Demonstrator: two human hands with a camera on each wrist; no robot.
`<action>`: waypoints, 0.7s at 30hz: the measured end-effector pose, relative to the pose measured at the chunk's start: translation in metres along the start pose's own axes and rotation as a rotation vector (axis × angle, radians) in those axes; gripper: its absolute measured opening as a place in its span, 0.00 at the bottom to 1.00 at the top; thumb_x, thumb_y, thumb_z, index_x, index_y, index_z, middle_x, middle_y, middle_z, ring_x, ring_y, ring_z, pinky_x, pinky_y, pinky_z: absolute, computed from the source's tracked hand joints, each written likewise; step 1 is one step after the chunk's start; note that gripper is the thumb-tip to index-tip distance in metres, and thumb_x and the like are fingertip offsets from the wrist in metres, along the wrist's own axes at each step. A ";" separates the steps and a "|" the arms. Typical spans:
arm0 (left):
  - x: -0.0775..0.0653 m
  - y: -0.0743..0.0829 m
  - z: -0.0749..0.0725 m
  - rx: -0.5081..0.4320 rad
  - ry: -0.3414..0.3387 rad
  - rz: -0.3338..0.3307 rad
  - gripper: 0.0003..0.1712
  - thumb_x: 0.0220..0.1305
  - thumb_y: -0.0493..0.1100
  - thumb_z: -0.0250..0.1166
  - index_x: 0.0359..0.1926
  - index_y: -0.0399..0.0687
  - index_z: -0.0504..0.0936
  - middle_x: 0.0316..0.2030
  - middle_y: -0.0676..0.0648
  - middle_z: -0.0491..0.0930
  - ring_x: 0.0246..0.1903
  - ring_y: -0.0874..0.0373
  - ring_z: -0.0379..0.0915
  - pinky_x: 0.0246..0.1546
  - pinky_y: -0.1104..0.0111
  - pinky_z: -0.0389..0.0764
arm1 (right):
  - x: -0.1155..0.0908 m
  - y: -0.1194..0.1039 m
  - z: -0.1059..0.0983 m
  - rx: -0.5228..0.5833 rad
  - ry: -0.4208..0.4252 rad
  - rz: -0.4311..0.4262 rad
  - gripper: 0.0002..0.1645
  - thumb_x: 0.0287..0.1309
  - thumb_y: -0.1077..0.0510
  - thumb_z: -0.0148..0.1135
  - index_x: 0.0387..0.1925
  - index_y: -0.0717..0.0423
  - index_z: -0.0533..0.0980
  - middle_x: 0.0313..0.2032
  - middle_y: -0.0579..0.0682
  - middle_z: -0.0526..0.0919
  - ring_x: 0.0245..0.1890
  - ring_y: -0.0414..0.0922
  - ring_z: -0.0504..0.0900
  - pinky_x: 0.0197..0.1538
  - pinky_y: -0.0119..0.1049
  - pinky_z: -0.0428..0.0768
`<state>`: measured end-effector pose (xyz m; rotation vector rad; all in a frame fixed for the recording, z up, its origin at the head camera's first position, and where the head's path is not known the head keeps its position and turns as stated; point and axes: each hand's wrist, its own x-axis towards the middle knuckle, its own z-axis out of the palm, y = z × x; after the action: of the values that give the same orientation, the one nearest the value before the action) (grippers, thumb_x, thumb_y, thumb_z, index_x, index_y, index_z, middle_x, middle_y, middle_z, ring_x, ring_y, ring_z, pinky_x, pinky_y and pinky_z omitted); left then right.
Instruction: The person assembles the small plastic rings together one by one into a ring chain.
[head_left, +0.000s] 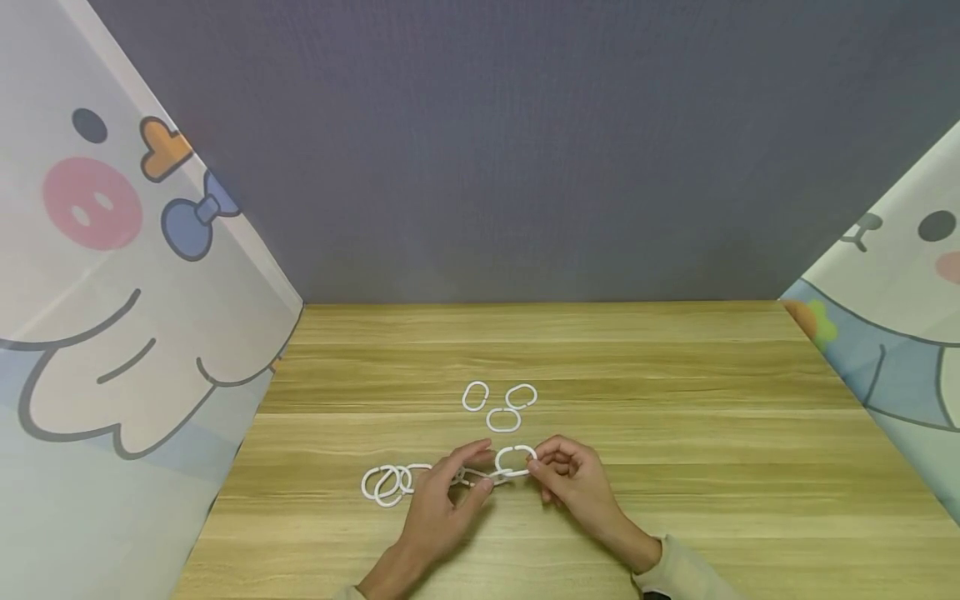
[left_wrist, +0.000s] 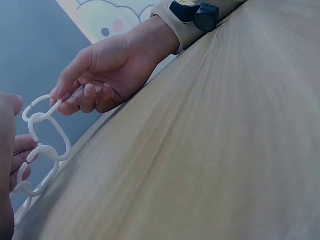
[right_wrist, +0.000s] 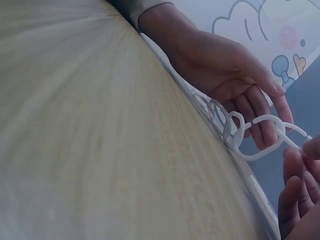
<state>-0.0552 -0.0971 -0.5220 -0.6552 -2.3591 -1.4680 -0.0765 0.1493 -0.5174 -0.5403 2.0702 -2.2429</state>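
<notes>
A chain of white plastic C-shaped links (head_left: 375, 469) runs across the wooden table, its left end heaped in overlapping rings. My right hand (head_left: 577, 483) pinches the end link (head_left: 517, 475) between thumb and index finger, holding it raised. That link is hooked through its neighbour, with small gaps showing in their outlines. My left hand (head_left: 442, 508) arches over the middle of the chain, thumb and fingers apart, and hides part of it. In the right wrist view, links (right_wrist: 260, 156) hang in front of the left hand's extended fingers (right_wrist: 257, 107).
Beyond the hands lie three loose white links: a left one (head_left: 464, 400), a right one (head_left: 519, 407) and a nearer one (head_left: 503, 431). A grey panel (head_left: 480, 167) stands behind the table (head_left: 675, 375), with cartoon-printed panels on both sides.
</notes>
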 end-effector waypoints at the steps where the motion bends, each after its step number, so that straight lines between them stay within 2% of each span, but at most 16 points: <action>1: 0.000 0.000 0.000 0.003 -0.002 0.004 0.27 0.73 0.41 0.73 0.69 0.43 0.83 0.56 0.57 0.91 0.55 0.55 0.89 0.56 0.56 0.88 | 0.000 0.000 0.000 -0.006 -0.008 0.004 0.04 0.71 0.74 0.67 0.41 0.76 0.79 0.28 0.57 0.85 0.19 0.33 0.78 0.15 0.28 0.73; 8: -0.001 0.000 0.002 0.054 -0.006 0.023 0.26 0.71 0.41 0.75 0.67 0.46 0.84 0.47 0.59 0.93 0.45 0.61 0.87 0.44 0.64 0.85 | -0.001 0.001 0.001 -0.019 -0.048 0.037 0.05 0.71 0.72 0.68 0.42 0.74 0.80 0.28 0.73 0.82 0.19 0.31 0.79 0.18 0.22 0.72; 15: -0.001 0.000 0.004 0.078 0.012 0.026 0.17 0.68 0.41 0.78 0.56 0.55 0.89 0.37 0.64 0.91 0.37 0.67 0.82 0.38 0.69 0.80 | -0.001 0.004 0.000 0.014 -0.090 0.013 0.03 0.71 0.73 0.68 0.42 0.73 0.81 0.29 0.75 0.82 0.20 0.31 0.80 0.18 0.21 0.71; 21: 0.001 -0.002 0.006 0.093 0.065 -0.006 0.10 0.64 0.38 0.80 0.43 0.57 0.91 0.31 0.67 0.86 0.33 0.71 0.76 0.34 0.74 0.78 | -0.001 0.004 0.000 0.019 -0.129 0.002 0.03 0.70 0.74 0.68 0.42 0.74 0.82 0.30 0.75 0.84 0.23 0.32 0.82 0.23 0.23 0.78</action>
<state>-0.0566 -0.0918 -0.5259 -0.5687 -2.3650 -1.3518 -0.0762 0.1492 -0.5221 -0.6627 1.9847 -2.1627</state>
